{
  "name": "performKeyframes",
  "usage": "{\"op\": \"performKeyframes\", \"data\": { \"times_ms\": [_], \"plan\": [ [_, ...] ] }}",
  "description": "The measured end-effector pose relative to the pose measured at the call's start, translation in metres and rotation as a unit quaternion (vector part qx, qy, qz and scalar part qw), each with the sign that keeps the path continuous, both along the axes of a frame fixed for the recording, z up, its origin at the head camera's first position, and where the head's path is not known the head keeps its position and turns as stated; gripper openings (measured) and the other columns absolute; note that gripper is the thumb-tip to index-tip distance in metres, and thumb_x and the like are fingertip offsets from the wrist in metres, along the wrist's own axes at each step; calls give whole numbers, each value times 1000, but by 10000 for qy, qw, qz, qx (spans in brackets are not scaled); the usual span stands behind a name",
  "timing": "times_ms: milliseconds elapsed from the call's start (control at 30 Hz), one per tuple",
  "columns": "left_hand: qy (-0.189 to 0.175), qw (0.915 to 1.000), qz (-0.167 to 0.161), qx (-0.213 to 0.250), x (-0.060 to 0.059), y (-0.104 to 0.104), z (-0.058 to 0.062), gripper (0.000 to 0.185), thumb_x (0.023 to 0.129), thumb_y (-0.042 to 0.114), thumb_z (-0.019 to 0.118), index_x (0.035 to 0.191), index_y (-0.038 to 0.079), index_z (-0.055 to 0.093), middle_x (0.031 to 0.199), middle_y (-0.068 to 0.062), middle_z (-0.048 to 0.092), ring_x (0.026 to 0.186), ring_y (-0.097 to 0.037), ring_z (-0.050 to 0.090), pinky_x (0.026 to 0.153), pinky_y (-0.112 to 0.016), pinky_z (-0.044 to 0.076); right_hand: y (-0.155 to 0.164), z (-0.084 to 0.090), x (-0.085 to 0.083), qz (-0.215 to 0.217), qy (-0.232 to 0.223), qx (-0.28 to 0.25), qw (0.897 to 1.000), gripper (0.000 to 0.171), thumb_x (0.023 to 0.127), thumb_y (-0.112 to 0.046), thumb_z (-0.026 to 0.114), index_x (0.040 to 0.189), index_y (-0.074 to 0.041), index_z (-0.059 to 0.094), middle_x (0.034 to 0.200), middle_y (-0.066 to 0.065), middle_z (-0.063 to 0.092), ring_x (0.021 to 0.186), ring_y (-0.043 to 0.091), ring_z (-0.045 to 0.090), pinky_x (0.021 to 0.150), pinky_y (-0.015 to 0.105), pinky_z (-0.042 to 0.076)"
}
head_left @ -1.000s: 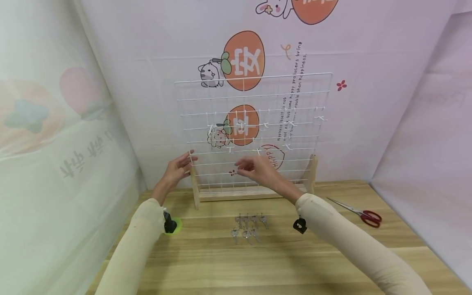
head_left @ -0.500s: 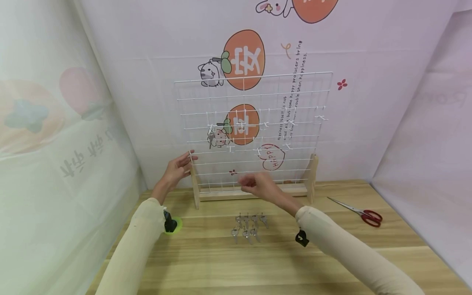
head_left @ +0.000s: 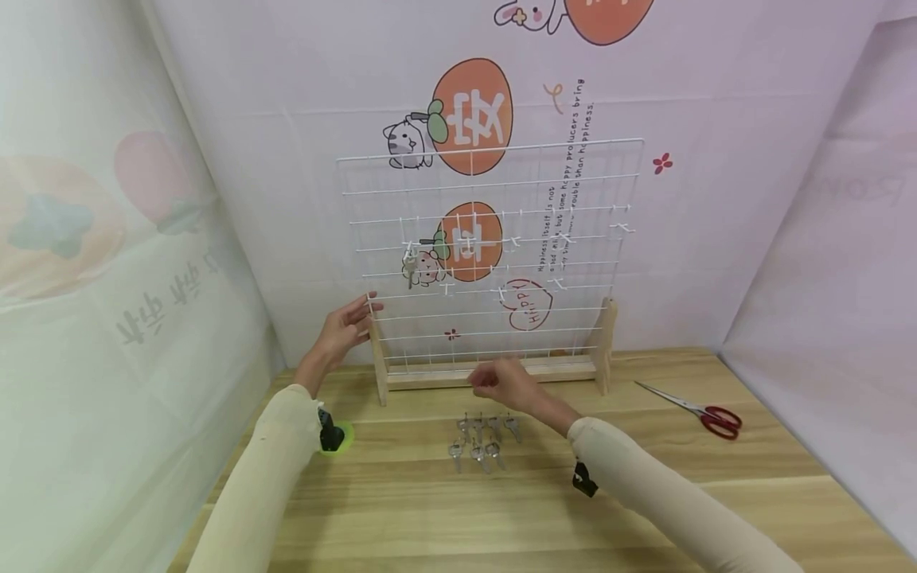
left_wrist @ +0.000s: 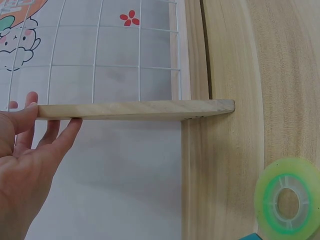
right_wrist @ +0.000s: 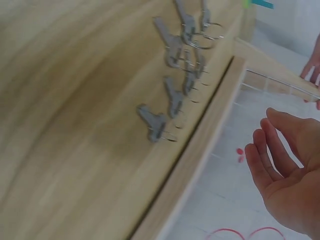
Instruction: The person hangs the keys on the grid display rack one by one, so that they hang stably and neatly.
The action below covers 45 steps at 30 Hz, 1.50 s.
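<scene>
A white wire grid with several small hooks stands in a wooden base. My left hand grips its left wooden upright near the top, thumb on the front edge and fingers round the side. One key hangs from a hook at the grid's left. Before the base, several silver keys with rings lie in two rows on the table. My right hand is just above and behind them, fingers loosely bent and nothing between them.
Red-handled scissors lie at the right of the wooden table. A green tape roll lies at the left, partly behind the left wrist in the head view. A printed white cloth hangs behind the grid.
My right hand has come down from in front of the grid's lower part to just above the keys. The left hand stays on the upright. The hanging key shows more clearly now.
</scene>
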<state>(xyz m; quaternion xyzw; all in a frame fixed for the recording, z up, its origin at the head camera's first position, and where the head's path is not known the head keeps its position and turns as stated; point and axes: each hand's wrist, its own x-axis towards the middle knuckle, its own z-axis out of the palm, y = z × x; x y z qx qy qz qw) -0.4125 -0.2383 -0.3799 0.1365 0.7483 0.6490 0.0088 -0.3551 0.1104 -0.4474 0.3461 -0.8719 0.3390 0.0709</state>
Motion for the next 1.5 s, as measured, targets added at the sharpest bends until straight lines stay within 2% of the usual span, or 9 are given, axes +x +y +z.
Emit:
{"op": "performKeyframes", "data": {
  "times_ms": [167, 300, 600, 833, 967, 1167, 1500],
  "plan": [
    [69, 10000, -59, 14, 0, -1, 0, 58, 108, -8, 42, 163, 10, 33, 158, -22, 45, 151, -40, 34, 118, -57, 37, -3, -18, -2, -92, -188, 102, 9997, 14, 90, 1, 79, 103, -5, 78, 97, 7, 78, 85, 16, 73, 75, 20, 60],
    [69, 10000, -57, -5, 1, 0, 0, 58, 108, -7, 42, 163, 10, 34, 158, -22, 46, 151, -39, 34, 118, -58, 36, -5, -28, -4, -48, -232, 113, 9997, 14, 91, 2, 77, 104, -2, 78, 99, 9, 78, 88, 19, 74, 76, 20, 60],
    [38, 10000, 10, 42, 0, 3, 1, 58, 108, -7, 43, 163, 11, 34, 157, -21, 47, 150, -40, 37, 117, -57, 38, -11, -41, -2, -249, -371, 373, 9983, 13, 92, 1, 76, 104, -3, 77, 100, 9, 77, 89, 21, 71, 78, 31, 61],
    [25, 10000, 46, -51, 0, 5, 2, 58, 108, -6, 44, 162, 12, 36, 157, -19, 48, 150, -39, 37, 117, -57, 38, -19, -48, -3, -243, -497, 622, 9965, 10, 91, -3, 79, 100, -5, 80, 96, 4, 78, 84, 13, 71, 76, 25, 60],
    [11, 10000, 66, -73, 0, 5, 3, 58, 108, -6, 44, 162, 12, 36, 157, -19, 48, 150, -38, 37, 117, -56, 39, -20, -50, -3, -172, -492, 636, 9966, 9, 89, -1, 80, 97, -5, 79, 93, 4, 78, 80, 10, 71, 73, 21, 60],
    [40, 10000, 43, -39, 0, 3, 2, 57, 108, -6, 44, 162, 11, 36, 157, -20, 48, 150, -39, 37, 117, -57, 39, -21, -49, -3, -220, -480, 662, 9964, 7, 91, -2, 79, 96, -6, 80, 94, 3, 78, 83, 11, 71, 75, 24, 61],
    [10, 10000, -18, 85, 0, -1, -2, 56, 109, -5, 44, 162, 10, 36, 158, -21, 46, 150, -39, 35, 117, -57, 38, -25, -35, 0, -193, -378, 489, 9979, 8, 94, -1, 75, 97, -7, 80, 95, 4, 79, 86, 15, 74, 77, 27, 62]
  ]
}}
